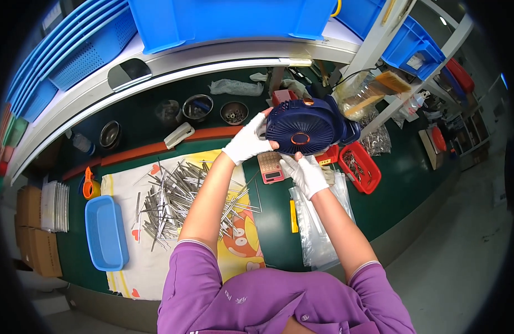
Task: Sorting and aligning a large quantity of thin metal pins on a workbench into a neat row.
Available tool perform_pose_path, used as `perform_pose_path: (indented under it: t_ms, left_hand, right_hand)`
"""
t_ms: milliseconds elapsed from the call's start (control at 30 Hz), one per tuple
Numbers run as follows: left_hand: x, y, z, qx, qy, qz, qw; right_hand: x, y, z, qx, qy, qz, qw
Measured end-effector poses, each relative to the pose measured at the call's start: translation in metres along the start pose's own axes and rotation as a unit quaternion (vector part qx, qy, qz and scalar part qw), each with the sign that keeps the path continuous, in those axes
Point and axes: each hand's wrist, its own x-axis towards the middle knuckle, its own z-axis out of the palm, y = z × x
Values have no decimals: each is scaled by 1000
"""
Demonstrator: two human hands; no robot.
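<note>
A small dark blue fan point(302, 127) with a round slotted grille and an orange ring at its centre is held up over the far side of the bench. My left hand point(248, 140), in a white glove with bare fingertips, grips the fan's left edge. Under its lower edge, my right hand point(308, 173), gloved the same way, is closed on the fan with the thumb against the rim. Just below the fan lies a pink calculator point(271, 167) with a dark display. Parts of both hands' fingers are hidden behind the fan.
Many thin metal rods point(173, 200) lie heaped on a patterned cloth point(129, 267), beside a blue basket point(106, 234). To the right are a red tray point(361, 167) and clear plastic bags point(318, 239). A shelf with a blue bin point(229, 22) overhangs the bench.
</note>
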Motion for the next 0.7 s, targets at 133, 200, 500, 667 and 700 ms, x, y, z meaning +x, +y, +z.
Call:
perform_pose_path:
  t_ms: [133,200,500,667,700]
  left_hand:
    - [2,17,9,51,15,-26,998]
    - [7,29,5,84,6,-41,996]
    - [24,47,-4,272,36,-167,947]
    - [23,50,13,326,90,-180,924]
    - [25,46,8,318,94,-179,926]
  right_hand:
    - [6,-4,4,-21,42,-36,998]
    - [12,-2,7,-19,38,-32,999]
    - [13,5,28,-17,90,-46,995]
    - [12,-2,24,-39,70,-12,997]
    - [13,-3,25,-37,66,-13,997]
